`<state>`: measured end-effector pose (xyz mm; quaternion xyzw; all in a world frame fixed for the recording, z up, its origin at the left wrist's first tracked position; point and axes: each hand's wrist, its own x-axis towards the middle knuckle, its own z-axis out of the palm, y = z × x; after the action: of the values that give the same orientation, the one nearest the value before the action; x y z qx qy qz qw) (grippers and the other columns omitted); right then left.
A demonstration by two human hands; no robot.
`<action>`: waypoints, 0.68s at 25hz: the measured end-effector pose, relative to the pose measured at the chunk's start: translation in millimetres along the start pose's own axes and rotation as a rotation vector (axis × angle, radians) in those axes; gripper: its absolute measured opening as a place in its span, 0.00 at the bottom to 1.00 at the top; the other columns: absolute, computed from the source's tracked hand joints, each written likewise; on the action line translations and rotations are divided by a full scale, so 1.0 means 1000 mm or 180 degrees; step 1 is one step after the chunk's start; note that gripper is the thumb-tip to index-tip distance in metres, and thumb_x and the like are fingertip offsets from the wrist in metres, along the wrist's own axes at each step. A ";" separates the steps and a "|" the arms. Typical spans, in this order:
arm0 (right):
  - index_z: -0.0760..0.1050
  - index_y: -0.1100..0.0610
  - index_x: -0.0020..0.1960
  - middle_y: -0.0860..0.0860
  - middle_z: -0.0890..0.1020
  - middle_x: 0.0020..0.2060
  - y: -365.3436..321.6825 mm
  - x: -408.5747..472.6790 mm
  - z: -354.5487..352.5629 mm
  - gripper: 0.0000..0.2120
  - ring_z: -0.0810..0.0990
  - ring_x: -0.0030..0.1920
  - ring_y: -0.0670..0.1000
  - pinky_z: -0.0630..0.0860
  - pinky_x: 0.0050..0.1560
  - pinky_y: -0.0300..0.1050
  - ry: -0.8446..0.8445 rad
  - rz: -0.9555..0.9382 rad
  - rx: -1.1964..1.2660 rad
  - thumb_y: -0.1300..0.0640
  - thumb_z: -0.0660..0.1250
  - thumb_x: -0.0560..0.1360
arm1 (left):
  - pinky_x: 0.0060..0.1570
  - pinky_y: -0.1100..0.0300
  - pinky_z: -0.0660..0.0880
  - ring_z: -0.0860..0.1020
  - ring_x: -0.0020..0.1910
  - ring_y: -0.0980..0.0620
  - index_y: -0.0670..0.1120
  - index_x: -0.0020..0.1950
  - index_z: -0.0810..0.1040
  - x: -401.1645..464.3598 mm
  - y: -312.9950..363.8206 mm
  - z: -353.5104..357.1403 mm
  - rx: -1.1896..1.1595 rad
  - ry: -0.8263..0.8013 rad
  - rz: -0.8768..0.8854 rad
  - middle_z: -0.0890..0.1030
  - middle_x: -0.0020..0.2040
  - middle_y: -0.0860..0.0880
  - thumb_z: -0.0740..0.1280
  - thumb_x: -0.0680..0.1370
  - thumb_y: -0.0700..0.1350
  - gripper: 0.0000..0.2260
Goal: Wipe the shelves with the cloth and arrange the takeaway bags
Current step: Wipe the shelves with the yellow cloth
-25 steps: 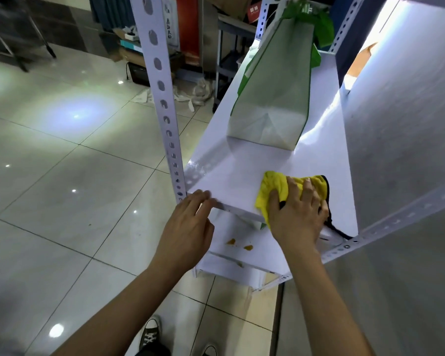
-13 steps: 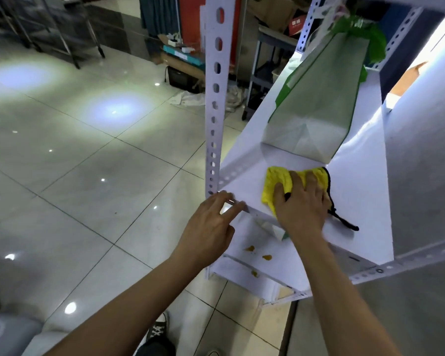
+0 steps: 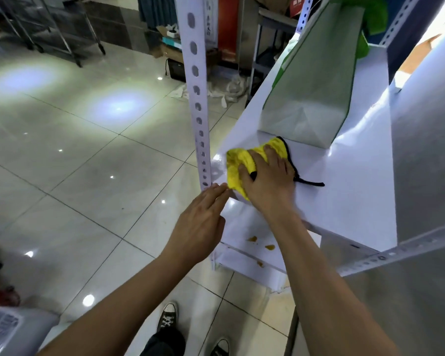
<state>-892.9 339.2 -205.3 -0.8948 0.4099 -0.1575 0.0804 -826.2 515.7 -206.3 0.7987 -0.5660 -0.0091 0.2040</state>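
A yellow cloth (image 3: 238,164) with a black edge and loose black string lies on the white shelf (image 3: 344,191). My right hand (image 3: 267,181) presses down on it, fingers spread over the cloth near the shelf's front left corner. My left hand (image 3: 201,224) rests with straight fingers on the front edge of the shelf, beside the perforated upright post (image 3: 199,104). A grey takeaway bag with green trim (image 3: 316,80) stands further back on the same shelf, just behind the cloth. A lower shelf (image 3: 244,235) shows brown stains.
A grey wall (image 3: 427,150) bounds the shelf on the right. Tiled floor (image 3: 88,163) spreads to the left, with boxes and white bags (image 3: 226,91) at the back. A plastic container (image 3: 8,327) sits at the bottom left. My shoes (image 3: 168,317) are below.
My right hand has slid the cloth leftward along the shelf toward the front left corner. The left hand stays on the shelf edge by the post. The view has shifted.
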 end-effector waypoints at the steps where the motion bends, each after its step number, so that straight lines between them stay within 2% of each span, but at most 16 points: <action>1: 0.71 0.47 0.73 0.51 0.68 0.76 0.004 -0.011 -0.001 0.23 0.65 0.75 0.55 0.56 0.75 0.54 0.0077 0.0019 0.0049 0.40 0.58 0.81 | 0.75 0.56 0.63 0.66 0.76 0.46 0.42 0.75 0.70 0.000 0.001 0.000 -0.0003 0.0012 0.0005 0.71 0.75 0.45 0.62 0.74 0.31 0.27; 4: 0.77 0.50 0.68 0.54 0.74 0.71 0.018 -0.057 -0.002 0.21 0.71 0.71 0.59 0.62 0.73 0.58 0.0505 0.0217 0.0203 0.42 0.63 0.79 | 0.71 0.51 0.70 0.72 0.71 0.42 0.40 0.70 0.75 -0.001 0.010 0.004 0.0131 0.0152 -0.0018 0.76 0.70 0.42 0.66 0.71 0.31 0.26; 6: 0.79 0.53 0.66 0.56 0.76 0.70 0.040 -0.071 -0.007 0.21 0.73 0.70 0.60 0.63 0.72 0.59 0.0734 0.0441 0.0178 0.43 0.65 0.79 | 0.71 0.50 0.68 0.72 0.71 0.40 0.38 0.71 0.73 -0.002 0.015 0.009 0.0341 0.0179 -0.0106 0.74 0.71 0.40 0.67 0.70 0.33 0.27; 11: 0.77 0.53 0.68 0.55 0.71 0.74 0.090 -0.063 -0.029 0.23 0.68 0.73 0.58 0.59 0.73 0.57 0.0751 0.1370 -0.0048 0.41 0.60 0.80 | 0.76 0.51 0.61 0.64 0.77 0.42 0.40 0.77 0.64 -0.006 0.012 0.010 0.0477 -0.0061 -0.0118 0.67 0.77 0.42 0.64 0.75 0.38 0.30; 15: 0.77 0.50 0.68 0.53 0.73 0.72 0.083 -0.075 -0.023 0.27 0.70 0.71 0.59 0.61 0.71 0.58 0.0961 0.1341 -0.0183 0.35 0.62 0.77 | 0.75 0.49 0.62 0.59 0.79 0.41 0.39 0.79 0.59 -0.007 -0.004 0.009 0.0371 -0.0257 0.0117 0.62 0.79 0.42 0.62 0.76 0.38 0.31; 17: 0.79 0.52 0.63 0.53 0.78 0.67 0.079 -0.098 -0.013 0.22 0.75 0.65 0.60 0.64 0.65 0.57 0.1399 0.1036 -0.0315 0.38 0.64 0.78 | 0.75 0.49 0.61 0.56 0.80 0.40 0.38 0.80 0.55 -0.011 -0.013 0.013 0.0301 -0.0357 0.0279 0.56 0.81 0.42 0.62 0.76 0.39 0.33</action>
<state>-1013.2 362.4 -236.1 -0.7644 0.5631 -0.3127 -0.0302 -821.4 525.0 -225.4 0.7801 -0.6108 -0.0183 0.1343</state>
